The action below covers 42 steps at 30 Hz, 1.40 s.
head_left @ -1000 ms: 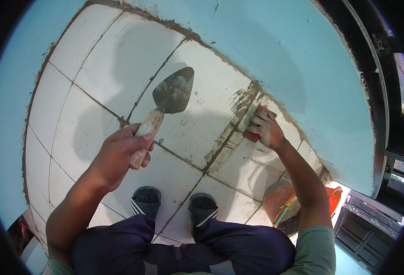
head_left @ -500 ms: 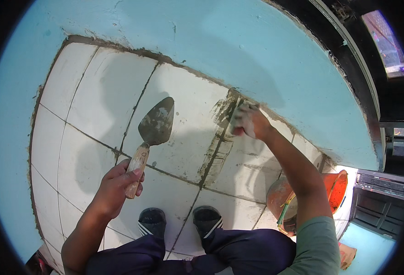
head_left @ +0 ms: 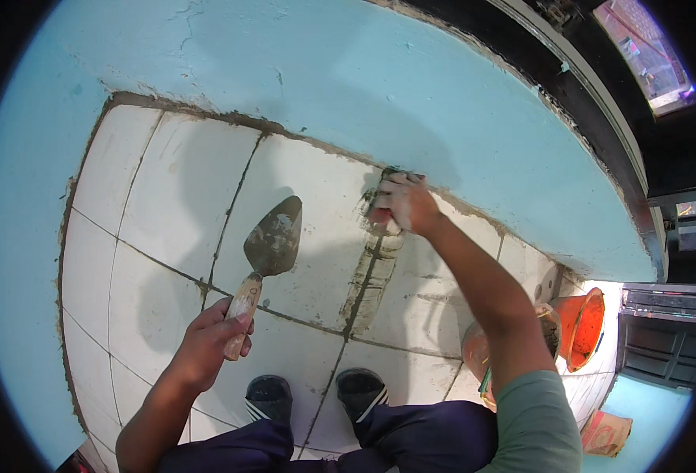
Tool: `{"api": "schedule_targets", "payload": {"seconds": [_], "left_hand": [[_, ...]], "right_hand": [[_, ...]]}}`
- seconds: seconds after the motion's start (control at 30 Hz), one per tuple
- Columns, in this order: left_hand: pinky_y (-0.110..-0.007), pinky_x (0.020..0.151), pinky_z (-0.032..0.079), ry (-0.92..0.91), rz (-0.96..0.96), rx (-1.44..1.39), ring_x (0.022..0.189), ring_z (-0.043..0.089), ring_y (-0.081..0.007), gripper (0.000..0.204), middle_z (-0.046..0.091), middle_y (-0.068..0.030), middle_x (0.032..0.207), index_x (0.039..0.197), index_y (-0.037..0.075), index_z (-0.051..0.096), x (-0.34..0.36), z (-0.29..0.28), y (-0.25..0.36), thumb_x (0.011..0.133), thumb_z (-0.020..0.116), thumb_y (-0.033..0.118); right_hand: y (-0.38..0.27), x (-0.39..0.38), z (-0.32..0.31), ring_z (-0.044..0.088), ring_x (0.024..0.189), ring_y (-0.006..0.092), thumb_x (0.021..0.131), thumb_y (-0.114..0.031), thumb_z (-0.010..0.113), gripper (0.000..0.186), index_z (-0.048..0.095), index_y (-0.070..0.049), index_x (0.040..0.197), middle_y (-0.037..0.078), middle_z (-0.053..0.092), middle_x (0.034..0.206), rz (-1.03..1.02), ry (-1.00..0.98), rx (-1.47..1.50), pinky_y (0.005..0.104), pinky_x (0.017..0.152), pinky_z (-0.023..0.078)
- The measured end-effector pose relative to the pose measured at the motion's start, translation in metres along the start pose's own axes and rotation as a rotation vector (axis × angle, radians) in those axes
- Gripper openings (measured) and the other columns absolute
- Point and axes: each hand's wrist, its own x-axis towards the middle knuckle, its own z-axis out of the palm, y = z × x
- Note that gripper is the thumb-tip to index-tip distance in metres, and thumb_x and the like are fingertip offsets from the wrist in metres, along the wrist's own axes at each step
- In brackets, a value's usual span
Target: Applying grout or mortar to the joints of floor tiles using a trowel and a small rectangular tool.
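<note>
My left hand is closed round the wooden handle of a pointed trowel. The trowel's grey, mortar-smeared blade points up and away, above the white floor tiles. Farther off, my right hand is bent over the far end of a grout-smeared joint, close to the blue wall. Its fingers curl over something with a reddish part and a dark edge, mostly hidden beneath them. Wet grey grout streaks both sides of this joint.
Orange buckets stand at the right, partly behind my right arm. Beyond them lies a brown paper bag. A blue wall closes off the far side and curves round to the left. My sandalled feet stand on the near tiles.
My right hand has shifted left onto the joint's far end, covering grout that showed before. The view has tilted slightly; my left hand still holds the trowel much the same way.
</note>
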Motion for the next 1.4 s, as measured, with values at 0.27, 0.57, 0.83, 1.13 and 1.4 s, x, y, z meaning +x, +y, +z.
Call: {"api": "schedule_targets", "payload": {"seconds": [0.27, 0.57, 0.83, 1.13, 1.4], "left_hand": [[-0.028, 0.066, 0.046, 0.021, 0.002, -0.022, 0.070, 0.055, -0.0160, 0.035, 0.058, -0.0081, 0.089, 0.119, -0.004, 0.055, -0.021, -0.010, -0.002, 0.095, 0.060, 0.020], [-0.029, 0.065, 0.047, 0.149, -0.081, -0.082, 0.071, 0.056, -0.0162, 0.035, 0.058, -0.0084, 0.089, 0.118, -0.004, 0.054, -0.072, -0.041, -0.029, 0.093, 0.061, 0.020], [-0.029, 0.066, 0.046, 0.132, -0.013, -0.013, 0.071, 0.056, -0.0146, 0.038, 0.057, -0.0062, 0.091, 0.121, -0.001, 0.054, -0.068, -0.048, -0.009, 0.093, 0.061, 0.025], [-0.028, 0.066, 0.043, 0.013, 0.168, 0.127, 0.070, 0.052, -0.0144, 0.031, 0.057, -0.0068, 0.089, 0.116, -0.002, 0.055, -0.012, -0.014, 0.065, 0.097, 0.056, 0.023], [-0.027, 0.069, 0.042, -0.104, 0.264, 0.120, 0.071, 0.050, -0.0138, 0.030, 0.057, -0.0076, 0.091, 0.115, -0.003, 0.055, -0.021, 0.013, 0.080, 0.100, 0.054, 0.023]], "right_hand": [[0.002, -0.046, -0.004, 0.061, 0.112, 0.0298, 0.087, -0.019, 0.062, 0.018, 0.072, -0.017, 0.102, 0.006, 0.063, 0.113, 0.236, -0.116, 0.095, 0.0439, 0.092, 0.052], [0.006, -0.023, -0.007, 0.061, 0.107, 0.0387, 0.082, -0.004, 0.057, 0.050, 0.058, -0.017, 0.130, 0.014, 0.061, 0.115, 0.486, 0.107, 0.035, 0.0477, 0.089, 0.052], [0.008, -0.008, 0.009, 0.062, 0.109, 0.0381, 0.083, -0.007, 0.057, 0.046, 0.065, -0.018, 0.127, 0.014, 0.064, 0.117, 0.589, 0.092, 0.086, 0.0480, 0.091, 0.052], [-0.063, -0.034, -0.002, 0.059, 0.117, 0.0319, 0.091, -0.024, 0.060, 0.041, 0.063, -0.023, 0.132, 0.012, 0.061, 0.122, 0.568, -0.151, 0.169, 0.0513, 0.094, 0.046], [-0.172, -0.098, 0.015, 0.054, 0.115, 0.0298, 0.088, -0.018, 0.057, 0.045, 0.063, -0.026, 0.132, 0.010, 0.057, 0.118, 0.560, -0.119, 0.120, 0.0500, 0.092, 0.042]]}}
